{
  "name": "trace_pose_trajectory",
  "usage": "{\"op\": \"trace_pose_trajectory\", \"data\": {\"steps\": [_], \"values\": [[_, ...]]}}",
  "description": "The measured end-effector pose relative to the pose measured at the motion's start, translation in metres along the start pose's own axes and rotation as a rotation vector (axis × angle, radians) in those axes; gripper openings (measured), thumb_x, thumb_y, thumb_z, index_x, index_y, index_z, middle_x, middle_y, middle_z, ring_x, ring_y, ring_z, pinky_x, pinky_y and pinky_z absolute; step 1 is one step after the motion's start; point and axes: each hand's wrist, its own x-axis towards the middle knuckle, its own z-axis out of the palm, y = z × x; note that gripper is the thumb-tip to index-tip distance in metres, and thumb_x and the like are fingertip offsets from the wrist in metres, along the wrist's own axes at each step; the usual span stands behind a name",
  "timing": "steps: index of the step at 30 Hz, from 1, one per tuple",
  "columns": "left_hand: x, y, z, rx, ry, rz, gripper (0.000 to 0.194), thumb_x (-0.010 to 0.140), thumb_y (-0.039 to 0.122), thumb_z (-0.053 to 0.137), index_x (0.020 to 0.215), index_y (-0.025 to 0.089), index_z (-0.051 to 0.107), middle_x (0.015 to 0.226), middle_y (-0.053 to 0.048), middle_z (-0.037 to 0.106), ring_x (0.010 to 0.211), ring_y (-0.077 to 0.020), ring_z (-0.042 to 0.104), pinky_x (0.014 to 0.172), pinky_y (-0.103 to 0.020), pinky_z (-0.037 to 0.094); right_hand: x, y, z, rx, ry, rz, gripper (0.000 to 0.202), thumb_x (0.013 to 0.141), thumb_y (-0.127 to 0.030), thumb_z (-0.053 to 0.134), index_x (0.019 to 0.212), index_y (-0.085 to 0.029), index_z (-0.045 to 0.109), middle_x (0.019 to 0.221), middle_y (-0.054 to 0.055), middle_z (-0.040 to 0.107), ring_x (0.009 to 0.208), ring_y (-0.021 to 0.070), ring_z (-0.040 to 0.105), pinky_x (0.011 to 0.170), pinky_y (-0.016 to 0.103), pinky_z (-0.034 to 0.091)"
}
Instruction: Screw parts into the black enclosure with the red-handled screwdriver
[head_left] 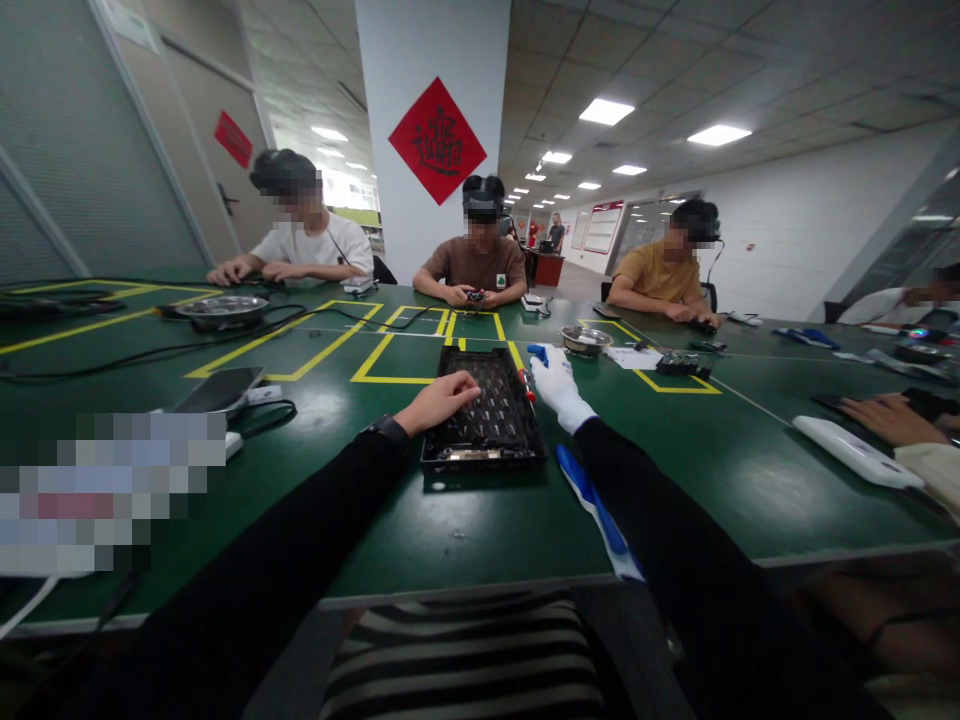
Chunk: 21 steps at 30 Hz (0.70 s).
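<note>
A black rectangular tray-like casing (489, 410) with rows of small light metal-looking parts lies in front of me. My left hand (444, 398), bare, reaches over its left side, fingers extended together towards its middle. I make out nothing held there; the fingertips' undersides are hidden. Just right of the casing, my right hand (556, 388) wears a white glove with blue fingertips. Its fingers point forward and left, apart, with nothing visible in them. Between this hand and the casing's right edge is a slim red tool-like object (527, 386), its kind unclear.
A blue-and-white glove (596, 515) lies beneath my right forearm. Metal bowls (585, 340) (229, 310), a phone (219, 390), black cables (281, 325) and a white device (855, 452) rest on the green table (360, 540). Several people sit around it; a co-worker's hand (881, 415) is at right.
</note>
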Motion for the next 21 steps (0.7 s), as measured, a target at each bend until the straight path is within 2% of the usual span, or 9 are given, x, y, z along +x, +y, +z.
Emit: {"op": "trace_pose_trajectory", "data": {"steps": [1, 3, 6, 10, 12, 14, 17, 19, 21], "values": [[0.000, 0.001, 0.000, -0.001, -0.004, 0.003, 0.032, 0.080, 0.047, 0.045, 0.085, 0.017, 0.057, 0.067, 0.001, 0.059, 0.061, -0.0127, 0.052, 0.062, -0.025, 0.040, -0.002, 0.007, -0.001, -0.105, 0.020, -0.013, 0.034, 0.081, -0.030, 0.046, 0.112, -0.020, 0.052, 0.109, 0.008, 0.052, 0.098, 0.0168, 0.049, 0.084, 0.027, 0.040], [0.000, 0.002, 0.000, 0.002, -0.012, 0.003, 0.032, 0.081, 0.047, 0.045, 0.085, 0.017, 0.056, 0.067, 0.001, 0.059, 0.061, -0.0129, 0.053, 0.062, -0.025, 0.040, -0.005, 0.017, -0.001, -0.230, -0.028, -0.009, 0.032, 0.076, -0.030, 0.051, 0.106, -0.020, 0.055, 0.104, 0.008, 0.055, 0.094, 0.0180, 0.051, 0.083, 0.028, 0.041], [-0.001, 0.004, -0.001, 0.000, 0.004, 0.012, 0.031, 0.082, 0.045, 0.044, 0.083, 0.016, 0.055, 0.066, 0.001, 0.059, 0.060, -0.0127, 0.053, 0.061, -0.025, 0.040, -0.003, 0.027, 0.001, -0.305, -0.117, 0.065, 0.036, 0.074, -0.033, 0.054, 0.106, -0.016, 0.055, 0.096, 0.009, 0.060, 0.084, 0.0174, 0.055, 0.074, 0.026, 0.042], [-0.005, 0.012, -0.006, 0.038, 0.072, 0.063, 0.028, 0.084, 0.041, 0.040, 0.079, 0.017, 0.055, 0.065, 0.001, 0.057, 0.060, -0.0127, 0.052, 0.061, -0.025, 0.039, 0.008, 0.034, -0.002, -0.465, -0.197, 0.198, 0.039, 0.064, -0.039, 0.062, 0.091, -0.012, 0.060, 0.087, 0.014, 0.063, 0.073, 0.0202, 0.058, 0.062, 0.028, 0.040], [-0.008, 0.019, -0.009, 0.128, 0.128, 0.091, 0.027, 0.084, 0.039, 0.040, 0.079, 0.018, 0.055, 0.066, 0.000, 0.057, 0.061, -0.0133, 0.051, 0.062, -0.025, 0.038, 0.012, 0.038, -0.006, -0.477, -0.189, 0.244, 0.039, 0.057, -0.042, 0.067, 0.082, -0.013, 0.062, 0.084, 0.014, 0.063, 0.071, 0.0209, 0.058, 0.060, 0.028, 0.039], [-0.009, 0.028, -0.012, 0.232, 0.176, 0.123, 0.023, 0.084, 0.037, 0.042, 0.079, 0.018, 0.056, 0.069, -0.001, 0.058, 0.064, -0.0144, 0.051, 0.063, -0.025, 0.037, 0.014, 0.039, -0.011, -0.333, -0.118, 0.264, 0.039, 0.056, -0.046, 0.067, 0.078, -0.014, 0.061, 0.078, 0.012, 0.062, 0.067, 0.0188, 0.057, 0.057, 0.027, 0.038], [-0.009, 0.044, -0.012, 0.266, 0.237, 0.163, 0.024, 0.086, 0.035, 0.040, 0.084, 0.019, 0.058, 0.077, -0.003, 0.060, 0.070, -0.0156, 0.053, 0.066, -0.025, 0.037, 0.015, 0.027, -0.019, -0.048, -0.023, 0.266, 0.043, 0.075, -0.053, 0.045, 0.087, -0.013, 0.058, 0.070, 0.008, 0.061, 0.051, 0.0119, 0.049, 0.048, 0.025, 0.036], [-0.008, 0.053, -0.011, 0.208, 0.277, 0.166, 0.029, 0.088, 0.036, 0.036, 0.089, 0.018, 0.059, 0.079, -0.003, 0.061, 0.073, -0.0154, 0.054, 0.068, -0.025, 0.038, 0.013, 0.012, -0.021, 0.256, -0.022, 0.267, 0.045, 0.084, -0.051, 0.030, 0.097, -0.014, 0.053, 0.068, 0.006, 0.060, 0.040, 0.0078, 0.038, 0.041, 0.022, 0.031], [-0.007, 0.060, -0.008, 0.134, 0.263, 0.164, 0.034, 0.088, 0.039, 0.036, 0.090, 0.017, 0.062, 0.073, -0.003, 0.061, 0.069, -0.0142, 0.054, 0.067, -0.024, 0.038, 0.008, -0.005, -0.018, 0.664, -0.131, 0.213, 0.041, 0.083, -0.051, 0.034, 0.101, -0.018, 0.049, 0.067, 0.003, 0.061, 0.035, 0.0050, 0.029, 0.036, 0.020, 0.023]]}}
